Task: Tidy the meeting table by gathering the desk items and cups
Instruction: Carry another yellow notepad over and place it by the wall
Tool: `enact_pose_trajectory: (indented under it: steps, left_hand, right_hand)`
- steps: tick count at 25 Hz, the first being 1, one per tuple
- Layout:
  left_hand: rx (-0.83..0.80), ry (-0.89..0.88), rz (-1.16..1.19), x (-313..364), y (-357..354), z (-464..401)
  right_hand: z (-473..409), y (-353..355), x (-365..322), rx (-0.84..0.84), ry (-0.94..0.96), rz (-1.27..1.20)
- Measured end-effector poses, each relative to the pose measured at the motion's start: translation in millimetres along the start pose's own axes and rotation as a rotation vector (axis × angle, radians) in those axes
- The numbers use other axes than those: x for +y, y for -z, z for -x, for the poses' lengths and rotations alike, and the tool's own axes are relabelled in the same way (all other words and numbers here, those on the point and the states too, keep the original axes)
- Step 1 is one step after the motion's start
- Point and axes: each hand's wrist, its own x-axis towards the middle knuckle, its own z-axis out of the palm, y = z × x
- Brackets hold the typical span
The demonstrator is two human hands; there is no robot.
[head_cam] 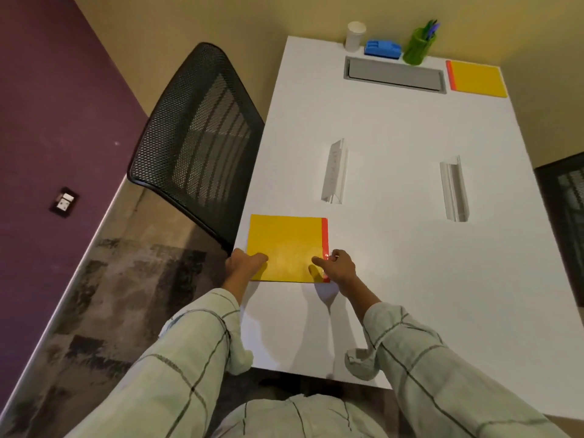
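The left hand covers the near left corner of the near folder, and its fingers curl out of sight past the folder's edge, so the grip underneath cannot be told. The right hand hides part of the folder's red strip. The table is hidden at its near edge by both sleeves. Print on the left sign holder is too small to read. Pens in the green cup blur together. A dark chair is cut off at the right edge.
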Motion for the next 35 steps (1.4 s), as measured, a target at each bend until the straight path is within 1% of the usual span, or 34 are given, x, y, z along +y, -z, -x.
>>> enact_pose_trajectory:
  steps: [2, 4, 7, 9, 12, 17, 21, 26, 30, 33, 35]
  left_hand:
    - [-0.04, 0.029, -0.087, -10.7, 2.2, -6.3]
    - [-0.061, 0.106, -0.091, -18.9, 4.7, -10.0]
    - [-0.108, 0.132, 0.086, -23.0, 9.2, -3.3]
    - [-0.141, 0.099, 0.149, -23.9, 12.7, 11.7]
    - [-0.146, 0.031, 0.278, -34.4, 18.3, 39.6]
    - [-0.144, -0.004, 0.485, -83.4, 34.3, 105.5]
    - [-0.19, -0.015, 0.623, -144.6, 53.5, 152.0]
    - [-0.259, -0.056, 0.747, -238.7, 104.6, 193.9]
    - [-0.213, -0.063, 0.952, -310.6, 154.4, 212.0]
    - [-0.185, -0.045, 1.065, -359.8, 200.0, 208.2]
    - [-0.154, -0.047, 1.115, -386.2, 234.0, 196.5]
  right_hand:
    - [0.1, 2.9, 10.3, -0.023, -0.014, -0.063]
    - [6.7, 6.4, 24.5, -0.052, -0.029, -0.125]
    - [23.1, 14.2, 41.7, -0.09, -0.038, -0.224]
    - [35.4, 19.6, 47.6, -0.086, -0.028, -0.269]
    - [56.5, 25.8, 51.2, -0.074, 0.003, -0.329]
    - [109.5, 27.0, 55.8, -0.167, 0.094, -0.361]
    - [156.8, 12.1, 66.3, -0.223, 0.144, -0.383]
    - [216.0, -44.7, 64.2, -0.326, 0.122, -0.361]
    - [249.4, -112.9, 33.3, -0.44, 0.157, -0.331]
    - [267.9, -176.1, -4.6, -0.596, 0.169, -0.424]
    - [280.0, -223.6, -35.4, -0.702, 0.142, -0.599]
